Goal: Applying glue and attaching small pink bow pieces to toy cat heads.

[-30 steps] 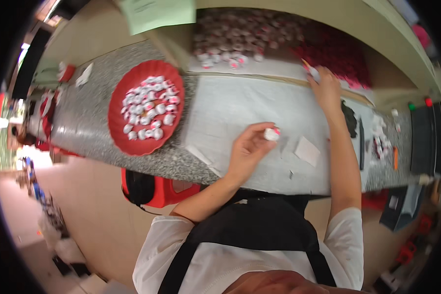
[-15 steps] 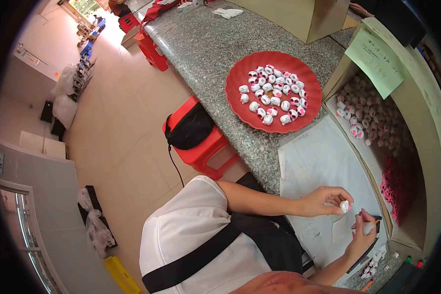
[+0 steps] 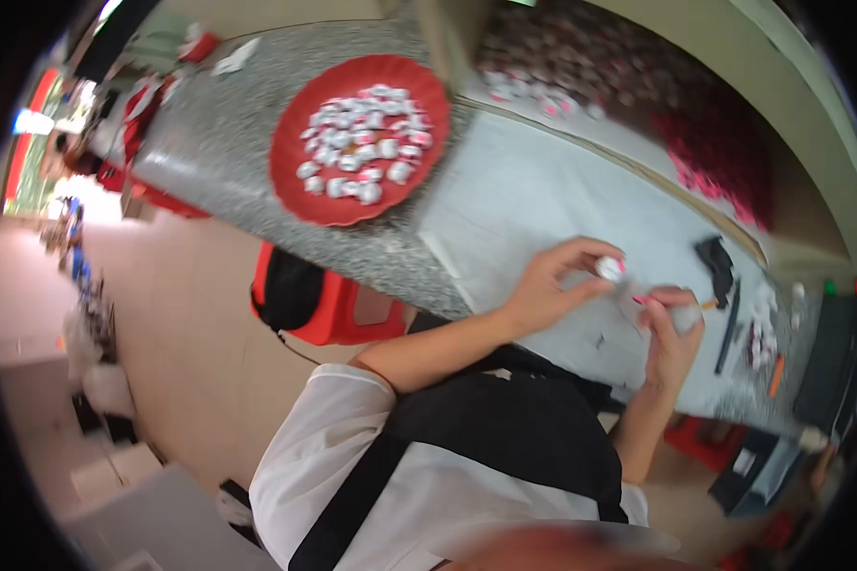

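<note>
My left hand (image 3: 552, 285) pinches a small white bead-like figure (image 3: 609, 269) with pink markings between thumb and fingers, above a whitish sheet (image 3: 533, 181) on the counter. Just to its right, my right hand (image 3: 671, 338) is closed round a thin stick-like tool (image 3: 639, 300). Its pink end points toward the figure, and an orange end sticks out beyond the fingers. Something whitish also shows at those fingers, too blurred to name. The figure and the pink end look slightly apart.
A red scalloped plate (image 3: 290, 195) of similar figures stands on the granite counter (image 3: 219, 143). Behind the sheet, a box (image 3: 628, 157) holds many small brown and pink pieces. Right of my hands lie a black cloth (image 3: 714, 266), a dark rod (image 3: 729, 328) and an orange stick (image 3: 777, 376).
The view has swung to the right, so the plate and stool appear farther left. My left hand still pinches the white figure; the tool's pink end now shows at my right fingertips.
</note>
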`<state>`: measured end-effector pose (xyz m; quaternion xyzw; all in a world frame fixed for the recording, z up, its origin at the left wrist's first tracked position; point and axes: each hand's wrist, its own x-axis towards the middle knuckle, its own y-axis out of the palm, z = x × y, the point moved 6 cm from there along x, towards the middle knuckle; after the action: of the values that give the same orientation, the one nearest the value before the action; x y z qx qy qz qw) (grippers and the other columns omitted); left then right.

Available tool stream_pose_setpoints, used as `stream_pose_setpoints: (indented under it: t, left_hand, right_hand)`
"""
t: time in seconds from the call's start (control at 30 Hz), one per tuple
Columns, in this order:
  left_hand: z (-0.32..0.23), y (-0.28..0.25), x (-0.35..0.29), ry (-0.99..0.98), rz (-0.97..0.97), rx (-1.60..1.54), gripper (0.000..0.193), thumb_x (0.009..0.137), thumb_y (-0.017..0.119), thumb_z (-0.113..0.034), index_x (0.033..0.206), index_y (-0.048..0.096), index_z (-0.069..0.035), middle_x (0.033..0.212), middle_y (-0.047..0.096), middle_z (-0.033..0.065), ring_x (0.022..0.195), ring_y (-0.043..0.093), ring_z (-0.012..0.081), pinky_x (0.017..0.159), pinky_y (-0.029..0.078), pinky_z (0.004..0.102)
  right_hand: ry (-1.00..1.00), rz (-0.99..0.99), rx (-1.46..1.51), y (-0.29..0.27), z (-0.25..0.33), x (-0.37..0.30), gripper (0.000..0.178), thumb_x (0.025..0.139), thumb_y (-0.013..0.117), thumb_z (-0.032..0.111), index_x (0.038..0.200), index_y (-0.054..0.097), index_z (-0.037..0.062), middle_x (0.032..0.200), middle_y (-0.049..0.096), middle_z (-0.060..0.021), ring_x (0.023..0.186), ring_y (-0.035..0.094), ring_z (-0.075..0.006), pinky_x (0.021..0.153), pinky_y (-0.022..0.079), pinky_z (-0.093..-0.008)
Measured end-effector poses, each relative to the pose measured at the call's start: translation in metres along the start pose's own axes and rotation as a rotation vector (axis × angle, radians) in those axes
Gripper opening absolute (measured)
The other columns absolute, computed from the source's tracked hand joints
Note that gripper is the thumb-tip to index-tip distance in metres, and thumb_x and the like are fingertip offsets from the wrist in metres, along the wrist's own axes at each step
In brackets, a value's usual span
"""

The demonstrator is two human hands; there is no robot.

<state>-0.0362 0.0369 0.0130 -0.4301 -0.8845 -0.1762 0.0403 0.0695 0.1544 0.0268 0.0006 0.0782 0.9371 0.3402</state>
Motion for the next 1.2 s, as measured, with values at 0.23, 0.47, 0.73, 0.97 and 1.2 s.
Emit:
stream_pose_setpoints:
  t: [0.23,0.47,0.73,0.97,1.2]
  left_hand:
    - [0.01,0.01,0.007,0.011,0.009,0.006,0.029,0.07,0.056,0.003,0.098,0.051,0.0,0.099,0.051,0.0088,0.09,0.05,0.0158,0.079,0.041,0.0268]
    - [0.006,0.015,0.002,0.08,0.002,0.14,0.028,0.067,0.055,0.006,0.094,0.053,-0.001,0.097,0.053,0.0111,0.088,0.052,0.0177,0.073,0.043,0.0261]
    - [0.004,0.015,0.004,0.131,0.052,0.259,0.027,0.067,0.054,0.008,0.092,0.052,0.0,0.097,0.053,0.014,0.09,0.051,0.021,0.074,0.043,0.0278]
    - [0.002,0.019,0.004,0.118,0.14,0.134,0.026,0.069,0.055,0.005,0.094,0.049,0.001,0.101,0.05,0.0171,0.092,0.05,0.02,0.078,0.04,0.0277]
    - [0.007,0.014,0.005,-0.072,0.083,-0.144,0.025,0.072,0.056,-0.001,0.095,0.048,0.002,0.101,0.05,0.0183,0.091,0.05,0.018,0.079,0.039,0.0274]
  right_hand:
    - [0.062,-0.002,0.155,0.002,-0.006,-0.006,0.009,0.066,0.053,-0.007,0.071,0.048,-0.0018,0.07,0.052,-0.0132,0.052,0.047,-0.0136,0.049,0.039,-0.0232]
    - [0.083,0.042,0.227,0.007,-0.016,-0.006,0.01,0.066,0.056,-0.004,0.072,0.049,-0.0016,0.069,0.051,-0.0088,0.054,0.047,-0.0133,0.048,0.039,-0.0226]
    - [0.141,0.059,0.273,0.011,-0.025,-0.001,0.009,0.068,0.057,0.0,0.073,0.049,0.0001,0.067,0.049,-0.0055,0.054,0.046,-0.0111,0.048,0.038,-0.0226]
    - [0.12,0.032,0.327,0.014,-0.027,-0.002,0.008,0.068,0.059,0.0,0.069,0.051,0.0006,0.068,0.05,-0.003,0.055,0.045,-0.0084,0.049,0.037,-0.02]
    - [-0.108,-0.055,0.133,0.009,-0.023,-0.007,0.022,0.067,0.06,0.0,0.085,0.048,0.0018,0.068,0.049,-0.0026,0.057,0.044,-0.0075,0.047,0.036,-0.018]
